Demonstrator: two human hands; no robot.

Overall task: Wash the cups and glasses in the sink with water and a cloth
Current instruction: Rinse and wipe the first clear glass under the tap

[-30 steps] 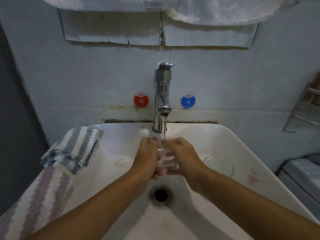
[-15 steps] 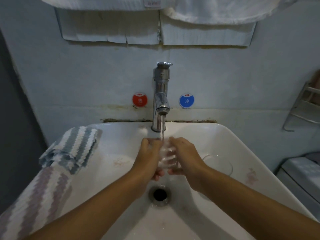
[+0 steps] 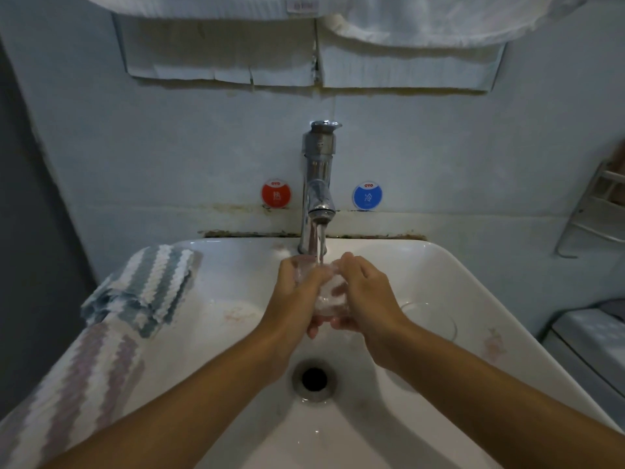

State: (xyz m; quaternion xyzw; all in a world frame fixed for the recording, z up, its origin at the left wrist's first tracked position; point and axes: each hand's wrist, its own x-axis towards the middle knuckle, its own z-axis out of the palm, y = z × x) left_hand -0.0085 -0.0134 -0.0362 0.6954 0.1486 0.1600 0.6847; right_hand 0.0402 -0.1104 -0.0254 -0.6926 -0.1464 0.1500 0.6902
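A small clear glass [image 3: 327, 292] is held upright under the running chrome tap [image 3: 318, 194], water streaming into it. My left hand [image 3: 294, 292] grips its left side, fingers curled under the base. My right hand [image 3: 365, 296] wraps its right side with the thumb over the rim. A second clear glass [image 3: 436, 319] lies in the white sink [image 3: 473, 286] to the right of my hands. A striped green and white cloth [image 3: 152, 286] sits on the sink's left rim, with a striped purple cloth [image 3: 74, 377] in front of it.
The drain [image 3: 314, 379] lies below my hands. Red [image 3: 275, 195] and blue [image 3: 368, 197] stickers flank the tap on the wall. A wire rack [image 3: 595, 211] hangs at right, white towels [image 3: 406, 18] overhead, and a grey box [image 3: 588, 336] stands beside the sink.
My hands have shifted round the glass, turning it a little under the stream. The glass has stayed beneath the tap.
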